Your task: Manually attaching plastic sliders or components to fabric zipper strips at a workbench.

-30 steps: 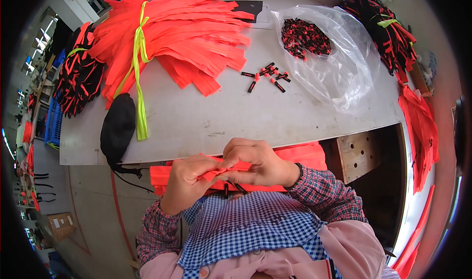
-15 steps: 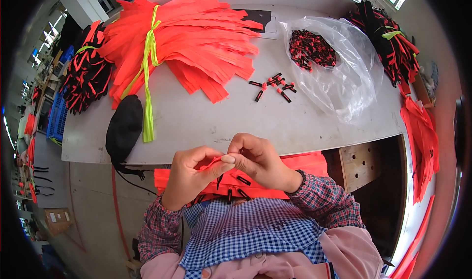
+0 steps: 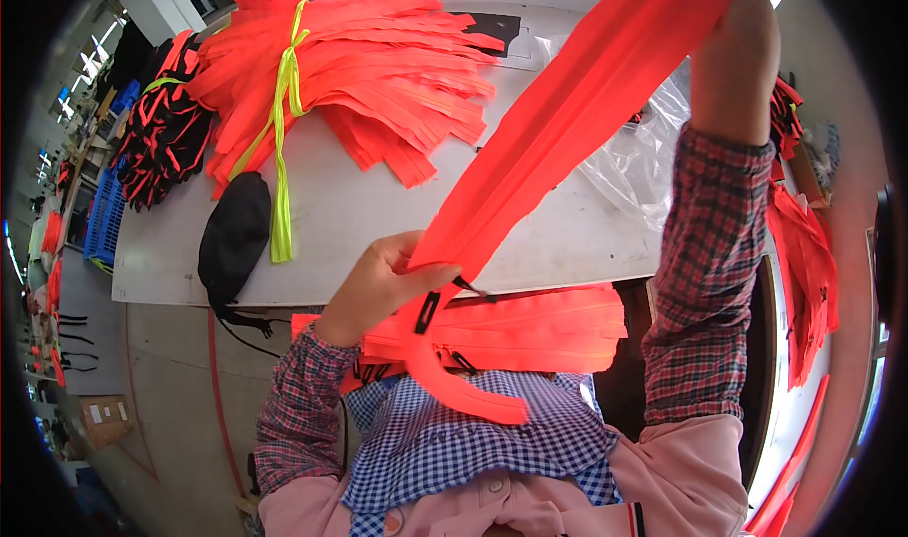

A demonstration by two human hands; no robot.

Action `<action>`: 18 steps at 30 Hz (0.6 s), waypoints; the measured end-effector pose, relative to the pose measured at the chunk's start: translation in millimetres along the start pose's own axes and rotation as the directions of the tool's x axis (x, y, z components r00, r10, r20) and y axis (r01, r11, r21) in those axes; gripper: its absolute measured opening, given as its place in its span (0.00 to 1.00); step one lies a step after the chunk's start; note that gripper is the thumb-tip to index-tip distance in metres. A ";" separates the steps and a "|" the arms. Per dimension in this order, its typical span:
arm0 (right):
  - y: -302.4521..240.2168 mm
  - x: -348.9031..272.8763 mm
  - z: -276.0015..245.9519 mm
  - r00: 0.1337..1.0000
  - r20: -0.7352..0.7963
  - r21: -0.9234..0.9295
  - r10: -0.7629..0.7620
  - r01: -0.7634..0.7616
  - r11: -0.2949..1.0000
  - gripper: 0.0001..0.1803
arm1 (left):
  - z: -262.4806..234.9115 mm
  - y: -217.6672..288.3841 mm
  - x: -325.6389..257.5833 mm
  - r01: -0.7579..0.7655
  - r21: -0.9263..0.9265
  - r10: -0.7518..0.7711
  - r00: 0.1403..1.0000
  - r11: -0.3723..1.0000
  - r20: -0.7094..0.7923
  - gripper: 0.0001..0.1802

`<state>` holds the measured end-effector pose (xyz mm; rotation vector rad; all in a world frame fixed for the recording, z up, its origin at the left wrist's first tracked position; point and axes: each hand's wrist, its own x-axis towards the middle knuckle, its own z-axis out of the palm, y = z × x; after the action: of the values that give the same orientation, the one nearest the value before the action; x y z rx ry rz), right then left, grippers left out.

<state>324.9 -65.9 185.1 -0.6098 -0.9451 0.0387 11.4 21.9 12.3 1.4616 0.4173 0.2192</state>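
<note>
A long orange-red zipper (image 3: 567,111) is stretched slantwise between my hands, from lower middle to upper right. My left hand (image 3: 383,277) is closed on its lower part, thumb on top, beside black zipper pulls. Below it the loose tail of the zipper curls over the checked apron. Raised at the upper right, my right hand (image 3: 747,35) grips the other end; its fingers are mostly hidden behind the tape and cut by the picture's edge. More orange-red zippers (image 3: 539,324) with black pulls lie stacked on my lap, under the held one.
On the white table (image 3: 378,234) lie a big orange-red bundle (image 3: 369,64) tied with a yellow-green strip, a black-and-red bundle (image 3: 165,140) and a black pouch-like thing (image 3: 236,229). The clear plastic bag (image 3: 634,173) is partly covered by the stretched zipper. Orange-red strips (image 3: 799,272) hang at the right.
My hands were together, pinching at the zipper's end. Now my right hand has swung far up and right, drawing the tape out, while my left stays low and holds it.
</note>
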 end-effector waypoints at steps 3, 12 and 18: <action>-35.3 -8.0 -44.7 0.905 0.404 -0.904 -0.130 0.373 -0.209 0.21 | -21.7 5.3 -3.1 -0.037 0.110 0.045 0.996 0.993 -0.074 0.15; -92.4 -179.0 -186.4 0.655 -0.625 -0.525 0.424 -0.755 0.393 0.13 | -114.3 5.8 -34.5 0.128 0.750 -0.336 0.933 0.649 0.131 0.15; -45.1 -268.8 -211.5 0.542 -0.202 -0.967 0.816 -0.242 -0.079 0.12 | -85.7 -91.3 -30.0 -0.110 0.974 -0.454 0.870 0.198 0.191 0.09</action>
<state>316.4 -281.3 -84.2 -2.3910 -1.0252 0.4382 -60.1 78.7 -78.5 2.6569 0.3264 -0.7862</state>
